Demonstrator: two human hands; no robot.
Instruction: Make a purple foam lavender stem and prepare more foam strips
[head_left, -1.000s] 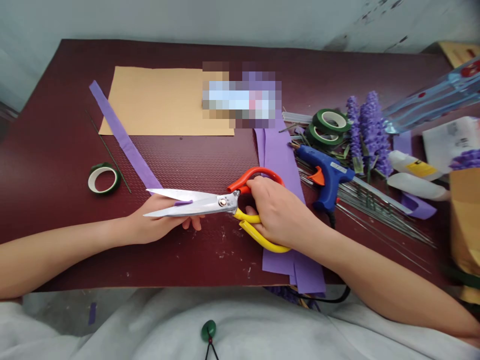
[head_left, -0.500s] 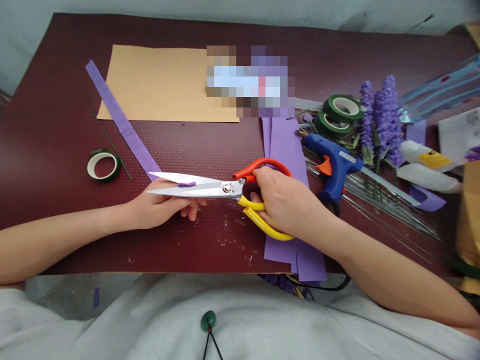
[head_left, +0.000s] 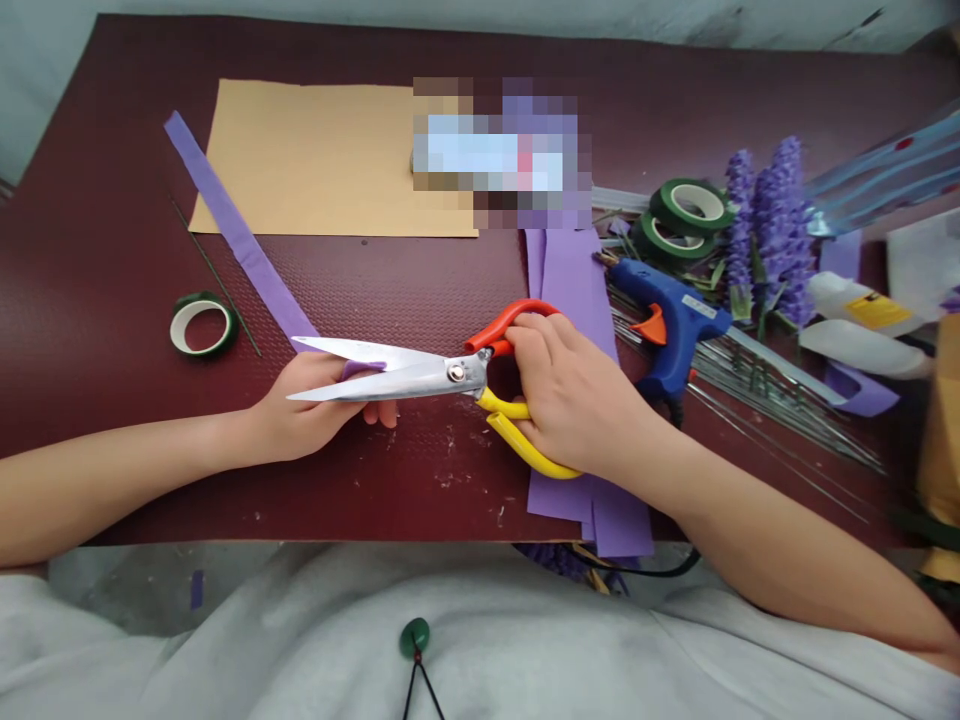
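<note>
My right hand (head_left: 566, 385) grips the scissors (head_left: 420, 375) by their red and yellow handles. The blades are parted and point left, above my left hand (head_left: 307, 400). My left fingers are closed on a long purple paper strip (head_left: 247, 245), whose near end shows between the blades. From there the strip slants away to the upper left, its far end lying over the left edge of a tan paper sheet (head_left: 322, 160). Beneath and beside my right hand lie wider purple paper strips (head_left: 574, 270). Part of the held strip is hidden by my hand and the scissors.
Left on the dark red table stands a green tape roll (head_left: 202, 327) beside a thin stem wire (head_left: 217, 275). At right are a blue glue gun (head_left: 667, 315), stacked green tape rolls (head_left: 690, 207), several wires (head_left: 795, 420), purple flower spikes (head_left: 780, 230) and a white bottle (head_left: 855, 305).
The scissor blades have parted a little wider, and more of the purple strip's end shows between them. Both hands keep their hold.
</note>
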